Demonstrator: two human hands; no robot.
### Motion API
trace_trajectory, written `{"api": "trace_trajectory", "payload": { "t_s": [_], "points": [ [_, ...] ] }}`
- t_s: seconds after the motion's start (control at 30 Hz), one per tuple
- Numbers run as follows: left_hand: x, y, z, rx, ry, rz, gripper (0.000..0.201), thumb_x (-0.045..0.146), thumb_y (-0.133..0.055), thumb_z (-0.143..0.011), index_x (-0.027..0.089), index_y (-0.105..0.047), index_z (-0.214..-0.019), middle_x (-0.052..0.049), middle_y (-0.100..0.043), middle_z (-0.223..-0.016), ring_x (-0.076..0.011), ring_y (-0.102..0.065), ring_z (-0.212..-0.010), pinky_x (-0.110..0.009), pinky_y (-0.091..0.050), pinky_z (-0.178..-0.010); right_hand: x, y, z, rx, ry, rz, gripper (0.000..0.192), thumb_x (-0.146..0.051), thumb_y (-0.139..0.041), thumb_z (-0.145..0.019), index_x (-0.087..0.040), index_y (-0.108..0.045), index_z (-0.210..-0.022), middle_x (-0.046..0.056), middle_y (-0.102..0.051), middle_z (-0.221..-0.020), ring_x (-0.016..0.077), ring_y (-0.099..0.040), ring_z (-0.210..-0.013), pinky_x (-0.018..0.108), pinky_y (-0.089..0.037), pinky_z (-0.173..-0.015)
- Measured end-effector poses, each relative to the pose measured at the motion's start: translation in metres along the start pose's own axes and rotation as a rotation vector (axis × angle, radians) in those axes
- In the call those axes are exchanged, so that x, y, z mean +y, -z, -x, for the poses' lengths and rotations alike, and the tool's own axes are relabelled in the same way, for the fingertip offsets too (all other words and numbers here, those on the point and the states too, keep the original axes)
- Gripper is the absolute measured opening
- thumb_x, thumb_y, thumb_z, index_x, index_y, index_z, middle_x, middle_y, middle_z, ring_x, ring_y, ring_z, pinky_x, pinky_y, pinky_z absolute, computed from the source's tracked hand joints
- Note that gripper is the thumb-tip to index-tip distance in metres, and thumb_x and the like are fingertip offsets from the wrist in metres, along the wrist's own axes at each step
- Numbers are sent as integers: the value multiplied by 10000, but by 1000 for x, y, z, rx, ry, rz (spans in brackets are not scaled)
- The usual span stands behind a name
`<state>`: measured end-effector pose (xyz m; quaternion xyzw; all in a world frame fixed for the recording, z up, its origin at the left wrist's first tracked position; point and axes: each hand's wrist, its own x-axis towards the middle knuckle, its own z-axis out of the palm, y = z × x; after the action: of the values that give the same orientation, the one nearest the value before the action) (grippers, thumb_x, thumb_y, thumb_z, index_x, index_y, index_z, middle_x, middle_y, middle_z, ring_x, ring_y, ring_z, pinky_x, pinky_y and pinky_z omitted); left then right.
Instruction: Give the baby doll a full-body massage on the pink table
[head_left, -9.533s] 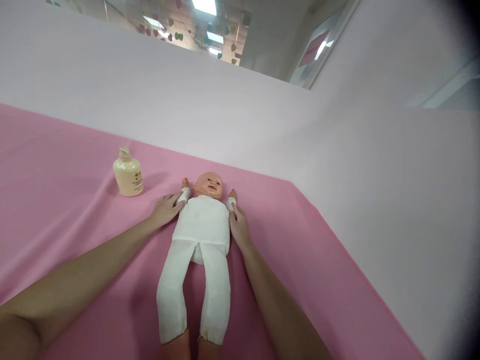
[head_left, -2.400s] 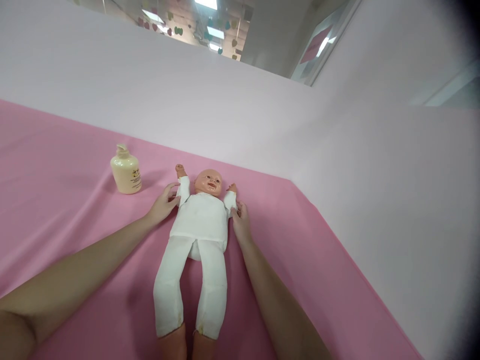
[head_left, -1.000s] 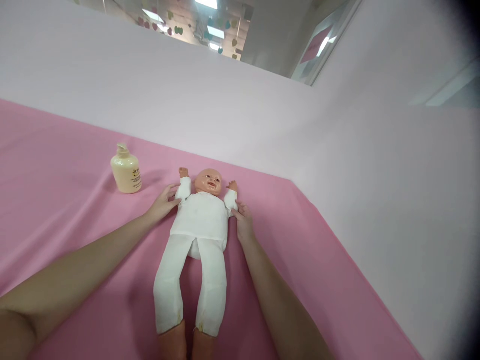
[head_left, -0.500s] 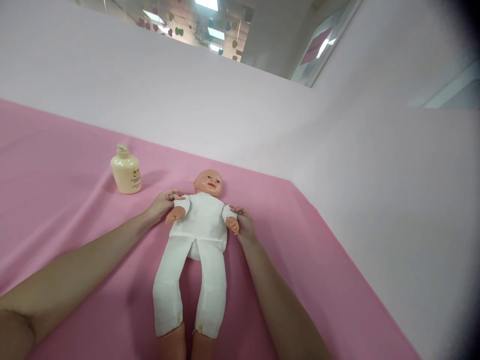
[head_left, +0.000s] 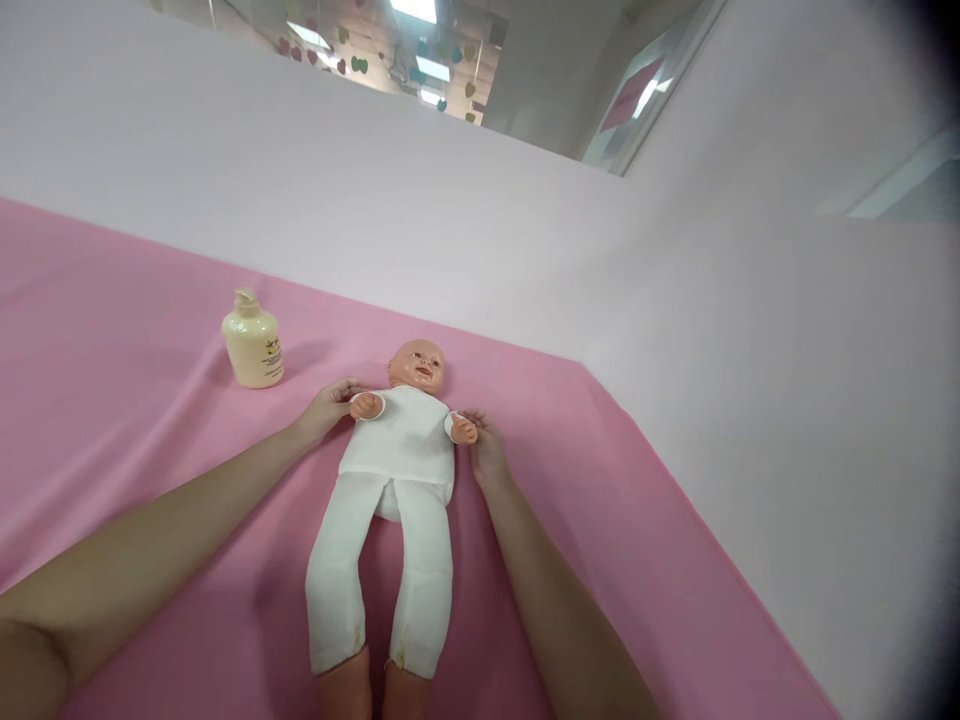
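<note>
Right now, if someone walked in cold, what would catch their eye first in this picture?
First the baby doll in white cloth, lying face up in the middle of the pink sheet. The left hand and the right hand each grip one of its arms at the shoulders. Next, a cream pump bottle standing upright on the sheet, left of the doll's head.

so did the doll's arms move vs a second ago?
Yes. The doll's arms swung down from beside its head toward the chest; pump bottle unmoved.
</note>
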<state>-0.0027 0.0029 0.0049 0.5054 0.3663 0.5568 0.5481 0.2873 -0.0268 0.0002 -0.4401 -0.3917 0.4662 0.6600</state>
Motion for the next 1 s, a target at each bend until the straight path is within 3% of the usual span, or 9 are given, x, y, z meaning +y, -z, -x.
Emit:
{"api": "trace_trajectory", "payload": {
  "t_s": [0.13,0.23,0.37,0.6,0.8,1.0],
  "points": [
    [6,-4,5,-29,-4,40,474,268,-784,-608,211,-673,-1066,-93,-730,-1128,-304,-662,-1078,-423,-522,-906,0,-2,2,-25,37,46,186,-299,-660,-638,-233,-660,-812,42,-746,-922,215,-689,-865,378,-569,-802],
    [6,-5,5,-15,-13,11,502,287,-756,-643,215,-631,-1124,-88,-720,-1121,-297,-648,-1096,-430,-507,-923,0,-3,3,-30,53,59,244,-326,-650,-679,-227,-655,-902,52,-733,-1018,224,-679,-958,397,-543,-873],
    [1,-3,3,9,-12,-62,571,376,-739,-721,201,-538,-1225,-76,-697,-1078,-247,-652,-1031,-395,-494,-899,-1,-5,6,-13,80,126,341,-341,-658,-710,-225,-616,-1028,53,-710,-1096,224,-658,-1035,391,-518,-911],
    [-6,3,2,35,-49,-141,557,400,-697,-801,249,-414,-1257,28,-627,-809,-146,-601,-700,-320,-475,-749,-8,-8,14,-63,187,259,530,-339,-634,-792,-254,-476,-1291,87,-633,-1318,223,-616,-1177,406,-495,-990],
    [-6,7,2,46,-56,-254,506,409,-659,-818,262,-421,-1240,23,-631,-836,-141,-600,-711,-314,-466,-750,-10,-7,16,-1,215,373,526,-391,-620,-821,-221,-519,-1308,124,-569,-1410,251,-584,-1240,441,-470,-1047],
    [-4,7,3,51,-59,-373,491,449,-608,-844,259,-439,-1265,10,-645,-852,-164,-615,-746,-328,-467,-768,-5,-4,13,-18,182,489,571,-397,-593,-831,-218,-522,-1369,104,-539,-1460,270,-541,-1301,460,-419,-1107]
  ]
}}
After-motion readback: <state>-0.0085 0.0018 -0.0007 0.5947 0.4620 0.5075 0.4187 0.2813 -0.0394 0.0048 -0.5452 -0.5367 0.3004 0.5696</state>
